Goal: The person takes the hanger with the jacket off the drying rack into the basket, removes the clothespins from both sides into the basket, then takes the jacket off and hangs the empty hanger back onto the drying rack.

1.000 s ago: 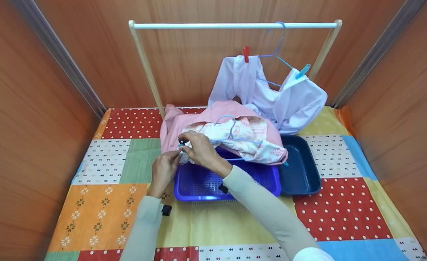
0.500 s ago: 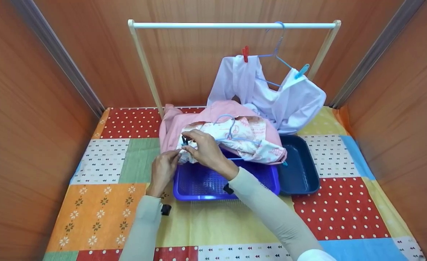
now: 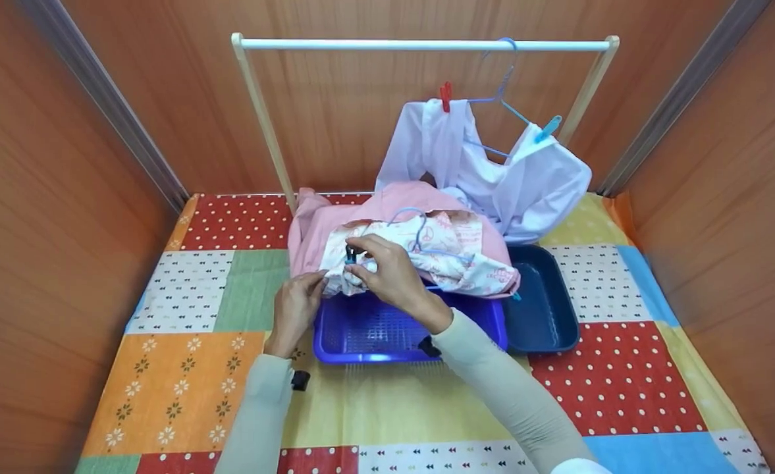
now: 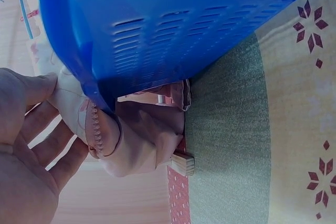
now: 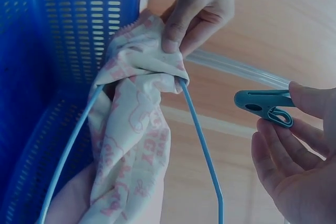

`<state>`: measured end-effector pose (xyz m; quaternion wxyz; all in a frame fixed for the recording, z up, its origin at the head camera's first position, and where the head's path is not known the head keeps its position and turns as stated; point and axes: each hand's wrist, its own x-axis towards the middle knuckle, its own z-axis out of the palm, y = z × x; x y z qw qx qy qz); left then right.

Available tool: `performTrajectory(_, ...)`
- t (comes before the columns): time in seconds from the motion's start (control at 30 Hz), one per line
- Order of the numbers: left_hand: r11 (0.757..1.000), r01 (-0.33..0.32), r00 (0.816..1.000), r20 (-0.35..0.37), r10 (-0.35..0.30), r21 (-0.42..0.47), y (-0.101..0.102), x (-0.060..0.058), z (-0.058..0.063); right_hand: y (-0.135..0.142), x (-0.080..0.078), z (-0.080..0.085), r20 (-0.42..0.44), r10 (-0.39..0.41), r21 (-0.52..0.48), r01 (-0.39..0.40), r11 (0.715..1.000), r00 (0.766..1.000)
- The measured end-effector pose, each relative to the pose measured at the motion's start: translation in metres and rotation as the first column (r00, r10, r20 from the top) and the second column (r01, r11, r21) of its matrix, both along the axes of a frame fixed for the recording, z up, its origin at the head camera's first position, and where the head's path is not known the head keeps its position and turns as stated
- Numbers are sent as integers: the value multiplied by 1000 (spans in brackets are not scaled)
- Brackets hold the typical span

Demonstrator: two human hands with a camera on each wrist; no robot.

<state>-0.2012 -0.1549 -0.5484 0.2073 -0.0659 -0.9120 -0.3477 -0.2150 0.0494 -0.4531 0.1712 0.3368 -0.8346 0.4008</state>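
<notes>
Since the garment [image 5: 134, 124] is folded over the hanger [image 5: 201, 140] at the basket's [image 3: 387, 359] far side, the left hand [image 3: 297, 305] pinches that fold, likely to stop it slipping, while the right hand [image 3: 394, 273] pinches a peg [image 5: 260, 98] apart from it, free end toward the fold.

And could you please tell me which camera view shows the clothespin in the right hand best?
The right wrist view: there the teal clothespin appears large and side-on, pinched in the right hand. The head view shows it small, with little detail; the left wrist view does not show it.
</notes>
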Motion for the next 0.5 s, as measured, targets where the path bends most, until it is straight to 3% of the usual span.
performTrajectory(0.27,1000,1,1000,-18,0,13,0,0,-1,12,8,3,-36,-15,-8,14,1000,999)
performTrajectory(0.5,1000,1,999,-33,0,15,-1,0,-2,25,12,3,24,-23,-51,24,998,999)
